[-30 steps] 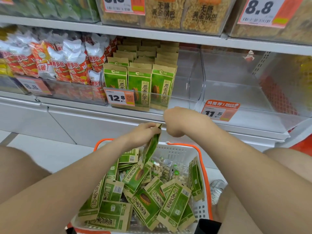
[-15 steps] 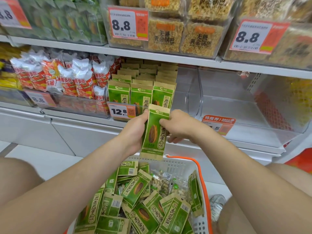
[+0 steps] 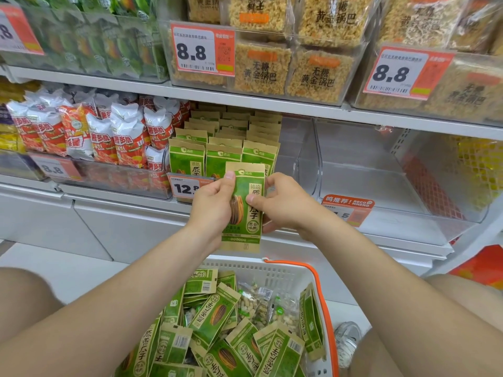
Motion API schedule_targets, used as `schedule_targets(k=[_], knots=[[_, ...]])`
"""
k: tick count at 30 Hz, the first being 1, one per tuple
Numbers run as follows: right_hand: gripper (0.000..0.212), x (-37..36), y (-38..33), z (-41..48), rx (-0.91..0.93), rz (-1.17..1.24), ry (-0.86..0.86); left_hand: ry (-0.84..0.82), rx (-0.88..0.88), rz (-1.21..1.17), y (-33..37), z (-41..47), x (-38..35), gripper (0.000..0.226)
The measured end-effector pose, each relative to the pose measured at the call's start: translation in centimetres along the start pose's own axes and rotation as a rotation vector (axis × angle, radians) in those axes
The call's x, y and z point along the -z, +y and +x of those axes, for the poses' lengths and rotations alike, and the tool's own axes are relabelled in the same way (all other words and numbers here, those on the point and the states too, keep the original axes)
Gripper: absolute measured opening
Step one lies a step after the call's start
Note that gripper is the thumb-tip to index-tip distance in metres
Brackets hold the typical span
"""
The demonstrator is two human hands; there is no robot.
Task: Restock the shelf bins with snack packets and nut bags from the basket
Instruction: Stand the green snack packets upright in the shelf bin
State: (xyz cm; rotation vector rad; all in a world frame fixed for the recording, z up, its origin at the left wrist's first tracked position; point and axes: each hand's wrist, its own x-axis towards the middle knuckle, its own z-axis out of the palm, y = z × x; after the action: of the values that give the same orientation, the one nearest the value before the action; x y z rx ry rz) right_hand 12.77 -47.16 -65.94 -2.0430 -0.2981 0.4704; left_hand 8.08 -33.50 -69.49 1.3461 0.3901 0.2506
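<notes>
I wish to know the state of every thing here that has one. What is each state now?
held packet: upright, front toward the camera, lifted by both hands.
left hand: grips the packet's left edge, thumb on the front.
right hand: pinches its right edge, thumb on the front.
shelf packets: standing upright in rows.
basket: holds many green packets and nut bags, lying jumbled.

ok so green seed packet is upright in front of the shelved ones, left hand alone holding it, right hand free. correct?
No, the right hand is not free. The head view shows both hands on the green seed packet: the left hand pinches its left edge, the right hand its right edge. It is upright in front of the shelved packets.
</notes>
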Motion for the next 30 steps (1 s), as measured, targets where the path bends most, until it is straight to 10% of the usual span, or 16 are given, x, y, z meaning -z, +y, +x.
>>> schedule_targets(k=[13,20,30], knots=[[0.036,0.5,-0.1,0.5,0.270,-0.080,0.334,0.047,-0.136,0.018,1.1,1.2,0.3,0.017],[0.034,1.5,-1.1,0.1,0.612,-0.128,0.600,0.104,-0.311,0.489,2.1,1.8,1.1,0.018],[0.023,0.9,1.1,2.9,0.278,-0.363,0.494,0.064,-0.201,0.972,1.0,1.9,1.6,0.066]])
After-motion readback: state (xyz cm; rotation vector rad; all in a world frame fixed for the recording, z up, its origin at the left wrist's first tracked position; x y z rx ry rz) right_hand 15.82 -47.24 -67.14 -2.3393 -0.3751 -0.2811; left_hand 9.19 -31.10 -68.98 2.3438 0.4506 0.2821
